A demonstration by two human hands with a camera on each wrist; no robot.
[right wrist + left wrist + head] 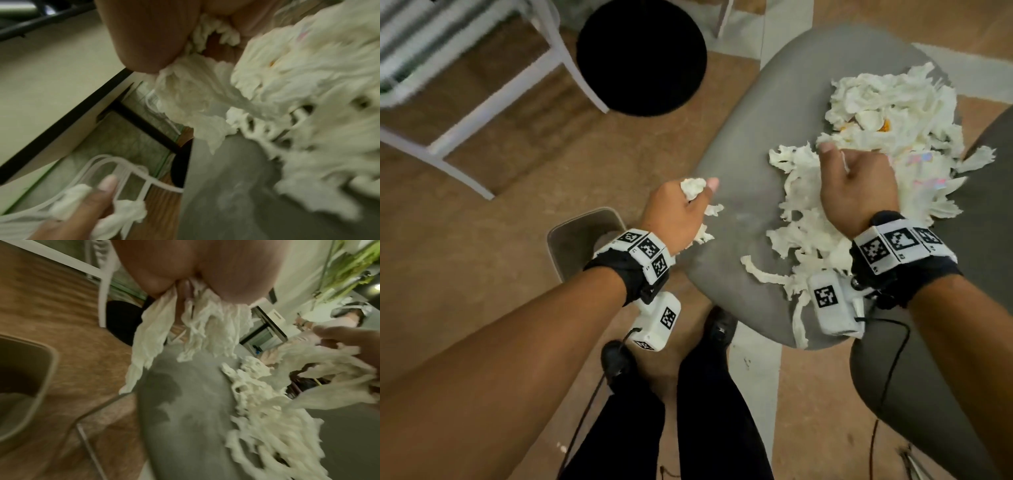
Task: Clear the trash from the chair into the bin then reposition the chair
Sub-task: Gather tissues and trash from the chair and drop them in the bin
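A grey padded chair seat (750, 164) carries a heap of torn white tissue paper (887, 102) on its right half. My left hand (681, 209) hovers over the seat's left edge and grips a wad of tissue (693, 186), whose shreds hang down from the fist (207, 331). My right hand (856, 181) is sunk into the heap, fingers curled round a clump of tissue (185, 91). A grey open bin (582, 236) stands on the floor just left of the chair, below my left wrist. The chair seat (185, 426) shows bare on its left part.
A round black stool (642, 54) and a white-framed piece of furniture (482, 102) stand on the wooden floor behind the bin. My legs and shoes (719, 325) are at the chair's front edge. A second grey chair part (914, 394) lies at lower right.
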